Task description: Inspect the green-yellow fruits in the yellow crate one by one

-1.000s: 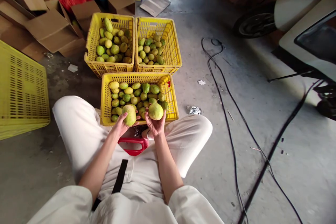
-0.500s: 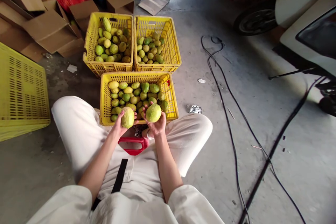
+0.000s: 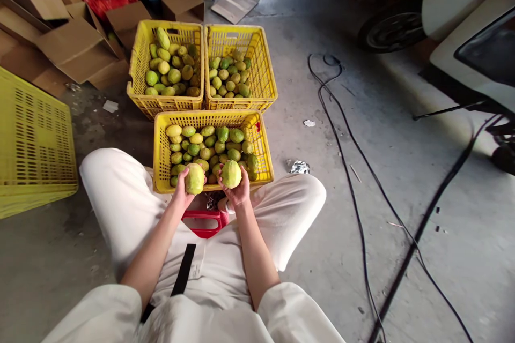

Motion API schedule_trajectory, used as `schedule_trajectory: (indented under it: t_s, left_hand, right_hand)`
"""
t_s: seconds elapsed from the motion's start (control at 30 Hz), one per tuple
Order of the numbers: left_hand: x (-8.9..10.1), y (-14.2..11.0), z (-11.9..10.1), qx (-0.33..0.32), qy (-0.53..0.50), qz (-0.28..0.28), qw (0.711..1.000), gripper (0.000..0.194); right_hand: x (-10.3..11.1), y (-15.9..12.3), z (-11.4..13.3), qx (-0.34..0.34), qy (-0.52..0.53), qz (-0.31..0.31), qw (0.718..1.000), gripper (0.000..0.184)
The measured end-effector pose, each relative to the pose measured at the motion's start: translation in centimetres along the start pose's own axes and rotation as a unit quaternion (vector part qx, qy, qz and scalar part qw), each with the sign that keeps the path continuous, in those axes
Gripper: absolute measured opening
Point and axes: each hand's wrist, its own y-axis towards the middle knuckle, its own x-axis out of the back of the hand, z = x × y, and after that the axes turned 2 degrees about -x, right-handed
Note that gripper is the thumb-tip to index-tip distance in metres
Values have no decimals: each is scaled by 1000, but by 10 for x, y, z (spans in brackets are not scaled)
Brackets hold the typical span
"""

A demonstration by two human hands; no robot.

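Note:
My left hand (image 3: 184, 188) is wrapped round a rounded yellow-green fruit (image 3: 195, 179), whose exact kind I cannot tell. A similar pale green fruit (image 3: 231, 174) rests in the fingers of my right hand (image 3: 241, 190). Both are held side by side, a little apart, over the near edge of a yellow plastic crate (image 3: 267, 163). Inside that crate lie many more oval fruits (image 3: 196, 138), from green to yellow. Parts of the fingers are hidden behind the held fruits.
Two more yellow crates, left (image 3: 132, 64) and right (image 3: 270, 64), hold similar fruit behind the near one. Another crate (image 3: 36, 139) stands at far left, below cardboard boxes (image 3: 76, 45). A red stool (image 3: 206, 232) is between my legs. Black cables (image 3: 350, 171) cross the floor near a vehicle (image 3: 462, 59).
My right hand has shifted slightly left, and its fruit has turned a little and sits closer to the other one. The left hand's fruit has barely moved.

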Motion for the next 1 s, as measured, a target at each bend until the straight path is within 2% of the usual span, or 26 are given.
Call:
schedule_trajectory:
  t_s: [0.1, 0.2, 0.33, 0.53, 0.63, 0.73, 0.9, 1.0]
  left_hand:
    - [-1, -1, -5, -1, 2, 23, 1000, 28]
    - [-1, -3, -9, 2, 4, 21, 1000, 26]
    - [1, -4, -7, 21, 26, 3, 999, 31]
    - [2, -2, 1, 35, 45, 26, 998, 36]
    - [1, -1, 2, 37, 26, -8, 999, 37]
    - [0, -1, 0, 17, 10, -45, 999, 37]
    - [-6, -4, -5, 30, -6, 11, 999, 43]
    - [-7, -5, -6, 38, 4, 12, 999, 46]
  right_hand:
    - [-3, -3, -1, 37, -7, 28, 999, 43]
    - [-2, -7, 0, 47, -9, 43, 998, 48]
    - [6, -5, 0, 23, -18, 25, 999, 42]
    - [8, 7, -7, -30, -77, -9, 997, 31]
    - [3, 6, -8, -31, -62, -1, 998, 30]
    - [-2, 1, -7, -4, -28, 18, 999, 38]
    - [-3, -8, -3, -6, -14, 55, 998, 42]
    - [-2, -7, -2, -23, -26, 63, 997, 33]
